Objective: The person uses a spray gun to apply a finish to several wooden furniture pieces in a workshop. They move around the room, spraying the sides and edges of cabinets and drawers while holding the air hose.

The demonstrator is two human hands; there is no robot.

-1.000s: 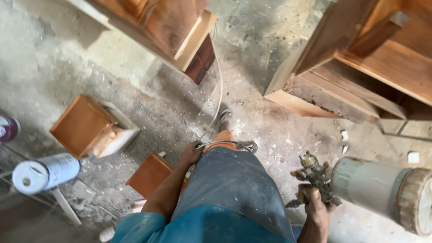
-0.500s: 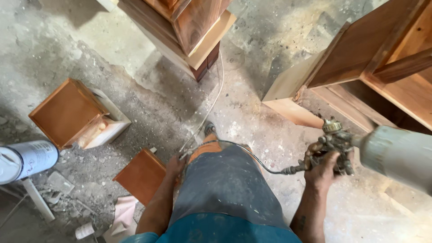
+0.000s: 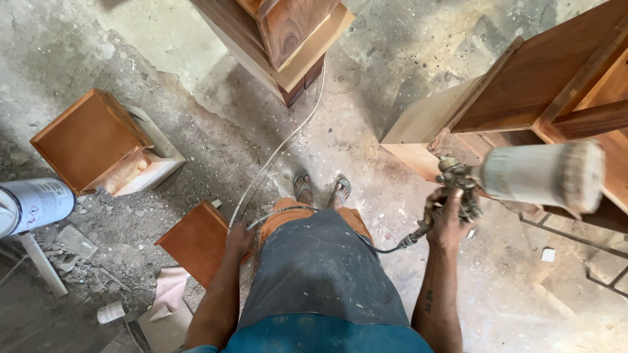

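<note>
My right hand [image 3: 449, 225] is clenched around the handle of the spray gun [image 3: 458, 186], fingers wrapped fully round it, holding it out to my right at about hip height. Its pale cup [image 3: 540, 175] sticks out sideways to the right, blurred, and a thin dark hose [image 3: 386, 247] runs from the base of the gun back toward my apron [image 3: 320, 268]. My left hand [image 3: 239, 238] hangs down by my left thigh, fingers loosely curled, just at the edge of a small brown wooden panel [image 3: 196, 242] that stands on the floor [image 3: 366, 131]; whether I am gripping or only touching it I cannot tell.

Below my apron my two sandalled feet [image 3: 320, 189] stand on bare, dusty concrete. A pale hose line [image 3: 281, 147] snakes over the floor from my feet up toward the far cabinet. On my left lies an open wooden drawer [image 3: 91, 140], and nearer the left edge a white can [image 3: 36, 206] on its side, with paper scraps [image 3: 163, 307] near my left leg. On my right stands a large unfinished wooden cabinet [image 3: 543, 72], and straight ahead, farthest away, another wooden cabinet [image 3: 281, 36].
</note>
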